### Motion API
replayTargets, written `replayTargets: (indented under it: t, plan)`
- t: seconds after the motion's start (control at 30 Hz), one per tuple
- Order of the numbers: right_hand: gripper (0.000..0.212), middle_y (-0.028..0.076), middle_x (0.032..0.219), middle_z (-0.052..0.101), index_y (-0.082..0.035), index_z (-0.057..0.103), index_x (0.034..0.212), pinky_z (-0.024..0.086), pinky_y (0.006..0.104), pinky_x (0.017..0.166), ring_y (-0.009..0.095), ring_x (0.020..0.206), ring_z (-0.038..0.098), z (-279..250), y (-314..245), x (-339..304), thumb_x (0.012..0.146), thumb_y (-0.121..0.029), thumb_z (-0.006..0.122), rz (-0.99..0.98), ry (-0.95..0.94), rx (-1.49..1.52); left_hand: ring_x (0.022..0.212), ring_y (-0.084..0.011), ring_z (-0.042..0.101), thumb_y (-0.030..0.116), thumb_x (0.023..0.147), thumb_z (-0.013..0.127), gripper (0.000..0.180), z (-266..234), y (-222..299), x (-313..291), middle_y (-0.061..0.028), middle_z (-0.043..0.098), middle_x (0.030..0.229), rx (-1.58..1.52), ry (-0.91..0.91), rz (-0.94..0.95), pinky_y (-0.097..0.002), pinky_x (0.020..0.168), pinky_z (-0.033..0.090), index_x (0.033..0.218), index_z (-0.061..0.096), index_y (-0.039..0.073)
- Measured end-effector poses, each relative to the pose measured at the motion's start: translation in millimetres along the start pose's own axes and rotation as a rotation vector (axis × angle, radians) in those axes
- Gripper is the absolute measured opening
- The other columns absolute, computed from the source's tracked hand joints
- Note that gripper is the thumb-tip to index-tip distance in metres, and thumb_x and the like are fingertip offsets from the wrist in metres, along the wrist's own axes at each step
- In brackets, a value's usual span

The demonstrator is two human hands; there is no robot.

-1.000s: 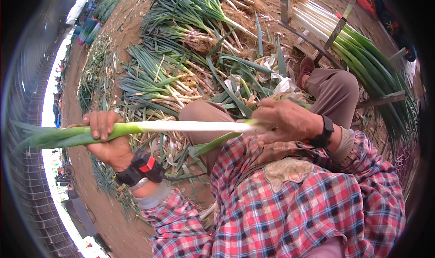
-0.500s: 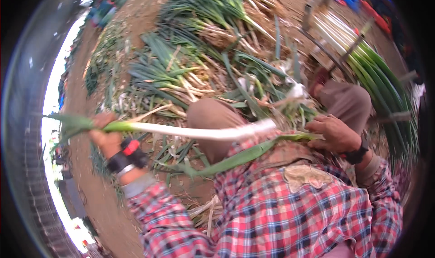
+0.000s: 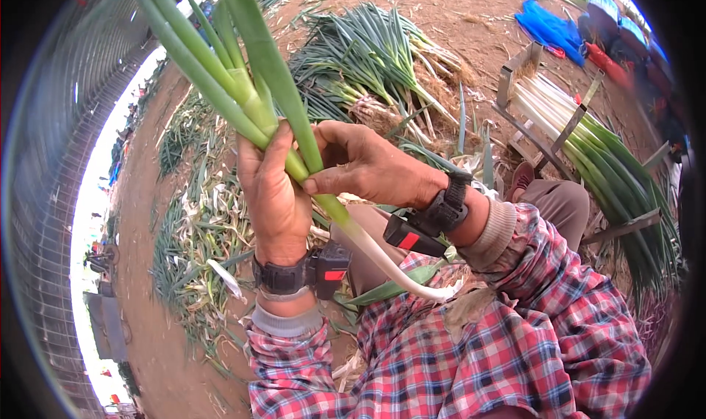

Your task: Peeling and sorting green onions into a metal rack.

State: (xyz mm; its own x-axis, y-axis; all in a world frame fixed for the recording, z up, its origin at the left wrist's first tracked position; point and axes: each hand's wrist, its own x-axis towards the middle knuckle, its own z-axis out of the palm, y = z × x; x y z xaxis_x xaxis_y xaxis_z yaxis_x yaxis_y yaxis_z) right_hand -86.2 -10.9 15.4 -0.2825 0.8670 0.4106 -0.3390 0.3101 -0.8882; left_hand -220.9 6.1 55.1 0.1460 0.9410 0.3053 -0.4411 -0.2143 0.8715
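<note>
A long green onion [image 3: 371, 251] slants across my front, its white root end low over my lap and its green leaves up to the upper left. My left hand [image 3: 273, 198] is wrapped round the green part of the stalk, just under where the leaves fork. From the right, my right hand [image 3: 371, 165] pinches the base of one broad outer leaf [image 3: 283, 81] between thumb and fingers. That leaf stands a little apart from the others. Below my wrists a loose green leaf [image 3: 401, 285] lies across my lap.
Piles of unpeeled green onions [image 3: 368, 59] lie on the dirt ahead. Stripped leaves and peelings [image 3: 202, 272] litter the ground at left. A metal rack [image 3: 540, 143] at right holds cleaned onions [image 3: 588, 140]. Beyond it lies blue cloth [image 3: 548, 29]. Netting [image 3: 44, 220] runs along the far left.
My left hand has brought the onion in from the far left and tipped its leaves upward. My right hand has left the loose leaf at my lap and risen to grip an outer leaf.
</note>
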Motion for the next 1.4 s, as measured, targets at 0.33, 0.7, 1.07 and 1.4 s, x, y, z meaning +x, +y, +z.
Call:
replayTargets:
  t: [0.33,0.7,1.07,1.4]
  plan:
    - [0.014,-0.002,0.074,0.053,-0.004,0.057,0.083,0.041,0.0253,0.06,0.009,0.068,0.052,-15.2,-14.7,-76.0,0.08,-0.01,0.069,0.145,0.026,-0.232,0.084,-0.0131,0.059,0.015,0.096,0.058,0.022,-37.2,-19.4,10.5,-0.0027,0.056,0.094,-0.013,0.17,-0.074,-0.0304,0.076,0.052,0.115,0.051,0.007]
    - [0.034,0.005,0.091,0.065,0.002,0.062,0.109,0.049,0.0279,0.077,0.014,0.088,0.06,-48.3,10.6,-100.9,0.09,-0.026,0.068,0.157,0.235,-0.19,0.1,-0.0212,0.06,0.02,0.104,0.039,0.037,-13.4,-10.2,-3.6,-0.0098,0.06,0.11,-0.506,-0.21,-0.231,-0.0406,0.097,0.049,0.134,0.044,-0.002]
    - [0.02,-0.001,0.082,0.062,-0.002,0.062,0.093,0.045,0.022,0.066,0.006,0.073,0.055,-37.4,-31.0,-43.2,0.085,-0.015,0.074,0.184,-0.054,0.026,0.096,-0.0219,0.064,0.016,0.098,0.053,0.03,24.6,6.0,-18.8,-0.0096,0.063,0.103,-0.164,-0.162,-0.141,-0.037,0.085,0.055,0.124,0.053,0.0]
    - [0.015,0.0,0.08,0.06,0.001,0.061,0.096,0.046,0.0209,0.064,0.005,0.074,0.056,-43.8,-56.0,-73.6,0.084,-0.003,0.07,-0.026,-0.011,-0.119,0.088,-0.0175,0.065,0.013,0.093,0.064,0.025,29.9,-7.7,-16.2,-0.0058,0.063,0.1,0.273,0.029,0.091,-0.0313,0.074,0.056,0.114,0.057,0.001]
